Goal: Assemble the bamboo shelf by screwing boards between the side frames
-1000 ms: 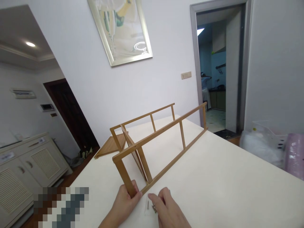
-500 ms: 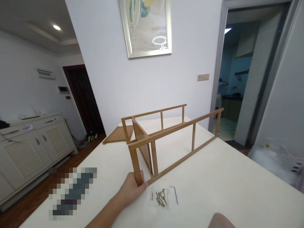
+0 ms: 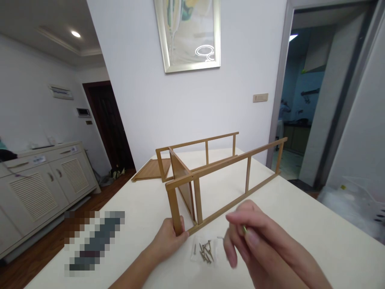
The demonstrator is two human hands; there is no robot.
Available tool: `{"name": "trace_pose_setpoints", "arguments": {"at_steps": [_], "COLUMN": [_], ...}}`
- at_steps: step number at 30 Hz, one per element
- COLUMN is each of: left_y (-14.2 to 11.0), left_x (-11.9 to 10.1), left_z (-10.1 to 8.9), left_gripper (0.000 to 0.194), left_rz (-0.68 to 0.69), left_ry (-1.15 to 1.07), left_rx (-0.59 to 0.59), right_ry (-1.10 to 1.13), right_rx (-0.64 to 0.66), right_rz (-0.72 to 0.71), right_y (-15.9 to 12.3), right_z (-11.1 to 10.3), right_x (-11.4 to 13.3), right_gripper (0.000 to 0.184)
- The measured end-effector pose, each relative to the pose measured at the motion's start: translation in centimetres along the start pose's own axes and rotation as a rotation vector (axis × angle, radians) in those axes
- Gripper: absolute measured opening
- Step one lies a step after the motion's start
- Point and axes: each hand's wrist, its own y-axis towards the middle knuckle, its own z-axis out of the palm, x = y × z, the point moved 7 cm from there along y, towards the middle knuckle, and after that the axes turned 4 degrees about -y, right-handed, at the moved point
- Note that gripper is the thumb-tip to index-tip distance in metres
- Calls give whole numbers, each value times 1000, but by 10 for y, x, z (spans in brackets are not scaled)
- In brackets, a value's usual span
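A brown wooden rack frame [image 3: 222, 161] lies on the white table, two ladder-like sides joined by an upright slatted panel [image 3: 182, 178]. My left hand [image 3: 171, 239] is wrapped round the near end bar of the closer side. My right hand [image 3: 261, 241] is raised above the table, pinching a small shiny screw [image 3: 245, 229] of which only one end shows between thumb and fingers. Between my hands lies a clear plastic bag [image 3: 196, 259] with several brass-coloured screws [image 3: 206, 252]. The hex key [image 3: 220, 237] beside it is mostly hidden by my right hand.
Another slatted panel [image 3: 152, 169] lies flat at the table's far left. A blurred-out dark object [image 3: 98, 241] lies near the left edge. The wall [image 3: 192, 104] rises behind the table [image 3: 144, 208]; a white cabinet [image 3: 45, 176] stands left, a plastic-covered basket [image 3: 349, 200] right.
My right hand has risen from the bottom edge into view with the screw pinched in it, now covering most of the hex key. My left hand keeps its hold on the frame. The view shifts slightly.
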Motion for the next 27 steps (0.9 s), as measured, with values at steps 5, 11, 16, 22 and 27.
{"name": "trace_pose_setpoints", "arguments": {"at_steps": [5,11,16,22,27], "left_y": [0,2,3,0,-1], "left_x": [2,4,3,0,3], "left_z": [2,2,2,2,1], "left_gripper": [18,20,22,19,17], "left_rz": [-2,3,10,7,-14], "left_ry": [-2,-13,0,4,-14], "left_rx": [7,-14,-34,-17,-14], "right_ry": [-152,-381,-557,-642,-690], "right_rx": [-64,-89,-89,146,79], "right_rz": [-45,-318,-546,-585,-464], "right_y": [32,63,75,46,41], "right_z": [3,11,17,4,-20], "right_x": [-18,-6,-16,-71,-88], "right_gripper": [19,19,18,17,12]}}
